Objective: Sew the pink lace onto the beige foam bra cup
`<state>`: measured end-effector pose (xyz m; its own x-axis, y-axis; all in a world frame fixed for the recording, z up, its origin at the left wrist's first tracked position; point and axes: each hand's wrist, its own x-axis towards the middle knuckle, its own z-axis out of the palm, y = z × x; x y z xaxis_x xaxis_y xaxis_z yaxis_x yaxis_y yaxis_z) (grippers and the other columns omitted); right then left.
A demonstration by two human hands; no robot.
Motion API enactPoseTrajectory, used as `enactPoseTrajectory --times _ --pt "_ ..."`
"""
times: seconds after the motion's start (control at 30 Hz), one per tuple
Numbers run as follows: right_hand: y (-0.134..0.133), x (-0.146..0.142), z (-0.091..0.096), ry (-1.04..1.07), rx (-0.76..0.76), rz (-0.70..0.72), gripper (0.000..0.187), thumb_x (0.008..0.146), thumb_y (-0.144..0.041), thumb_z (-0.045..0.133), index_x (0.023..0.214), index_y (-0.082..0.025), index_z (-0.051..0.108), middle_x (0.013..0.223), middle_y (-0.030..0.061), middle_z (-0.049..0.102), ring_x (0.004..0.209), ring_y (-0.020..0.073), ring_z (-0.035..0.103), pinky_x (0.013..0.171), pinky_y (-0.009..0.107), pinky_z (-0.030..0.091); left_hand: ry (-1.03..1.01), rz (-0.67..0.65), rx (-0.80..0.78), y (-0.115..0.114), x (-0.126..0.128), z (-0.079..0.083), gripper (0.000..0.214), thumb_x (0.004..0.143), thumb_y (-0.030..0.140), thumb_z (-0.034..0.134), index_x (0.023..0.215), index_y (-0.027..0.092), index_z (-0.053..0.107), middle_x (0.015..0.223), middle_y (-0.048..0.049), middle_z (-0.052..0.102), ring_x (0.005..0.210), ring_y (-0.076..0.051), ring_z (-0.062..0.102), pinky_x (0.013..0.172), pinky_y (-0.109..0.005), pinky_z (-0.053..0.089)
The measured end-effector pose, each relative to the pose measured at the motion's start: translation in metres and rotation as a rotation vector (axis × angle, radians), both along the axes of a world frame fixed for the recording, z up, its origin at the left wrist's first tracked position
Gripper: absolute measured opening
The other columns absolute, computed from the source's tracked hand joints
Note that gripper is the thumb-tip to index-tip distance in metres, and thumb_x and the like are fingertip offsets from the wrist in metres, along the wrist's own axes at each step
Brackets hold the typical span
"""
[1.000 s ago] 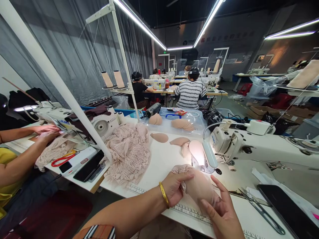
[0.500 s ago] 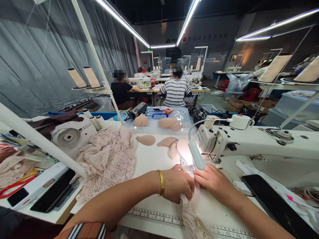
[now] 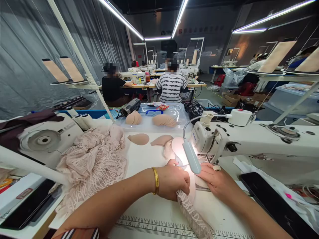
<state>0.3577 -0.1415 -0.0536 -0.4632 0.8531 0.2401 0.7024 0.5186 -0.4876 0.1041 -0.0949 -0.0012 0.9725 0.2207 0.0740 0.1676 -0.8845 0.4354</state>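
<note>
My left hand [image 3: 173, 179], a gold bangle on its wrist, is closed on a pink lace piece [image 3: 191, 212] that trails down toward the table's near edge. My right hand [image 3: 215, 181] presses flat on the same piece beside the needle area of the white sewing machine [image 3: 249, 139]. The machine's small lamp [image 3: 190, 156] lights the fabric between both hands. A pale foam cup [image 3: 178, 146] lies just behind the lamp.
A heap of pink lace [image 3: 93, 159] lies left of my hands. Foam cups [image 3: 139, 138] sit further back, more in a clear tray [image 3: 149, 125]. A black phone [image 3: 271, 199] lies right. Another machine [image 3: 45, 139] stands left. Other people sew at tables behind.
Both hands carried the lace piece from near the table's front edge forward under the machine's lamp. My view swung right, and the neighbour's hands at left dropped out of sight.
</note>
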Motion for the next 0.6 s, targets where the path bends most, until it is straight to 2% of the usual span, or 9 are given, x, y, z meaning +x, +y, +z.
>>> enactPoseTrajectory --times 0.1,0.23,0.43,0.6 --pt "0.0003 -0.0016 0.0030 0.049 -0.047 -0.044 0.036 0.096 -0.020 0.049 0.109 -0.039 0.077 0.108 -0.0001 0.077 0.094 0.0244 0.065 0.078 0.036 0.054 0.068 0.022 0.014 0.0006 0.0006 0.0026 0.009 0.072 0.022 0.075 0.067 0.021 0.068 0.097 -0.0034 0.074 0.077 -0.021 0.062 0.092 -0.044 0.036" --pt "0.0008 -0.0024 0.0041 0.065 -0.079 -0.089 0.033 0.095 -0.024 0.049 0.103 -0.037 0.078 0.111 -0.0006 0.077 0.095 0.0265 0.066 0.082 0.040 0.054 0.089 0.017 0.043 0.0025 0.0012 0.0027 0.007 0.073 0.020 0.075 0.070 0.021 0.069 0.099 -0.0040 0.075 0.081 -0.023 0.064 0.087 -0.044 0.036" --pt "0.0023 -0.0042 0.0032 0.030 -0.035 -0.097 0.036 0.097 -0.021 0.044 0.105 -0.032 0.077 0.118 0.0032 0.076 0.098 0.0277 0.065 0.089 0.041 0.053 0.036 0.010 0.068 0.0060 0.0014 -0.0025 0.005 0.072 0.018 0.075 0.073 0.020 0.071 0.098 -0.0030 0.074 0.081 -0.021 0.064 0.082 -0.041 0.037" --pt "0.0004 -0.0022 0.0037 -0.041 0.012 -0.070 0.040 0.098 -0.018 0.040 0.112 -0.033 0.074 0.122 0.0007 0.075 0.099 0.0246 0.067 0.084 0.037 0.056 0.160 0.009 0.088 0.0061 0.0023 0.0016 0.004 0.078 0.017 0.071 0.078 0.021 0.072 0.107 -0.0016 0.073 0.085 -0.020 0.064 0.086 -0.041 0.037"
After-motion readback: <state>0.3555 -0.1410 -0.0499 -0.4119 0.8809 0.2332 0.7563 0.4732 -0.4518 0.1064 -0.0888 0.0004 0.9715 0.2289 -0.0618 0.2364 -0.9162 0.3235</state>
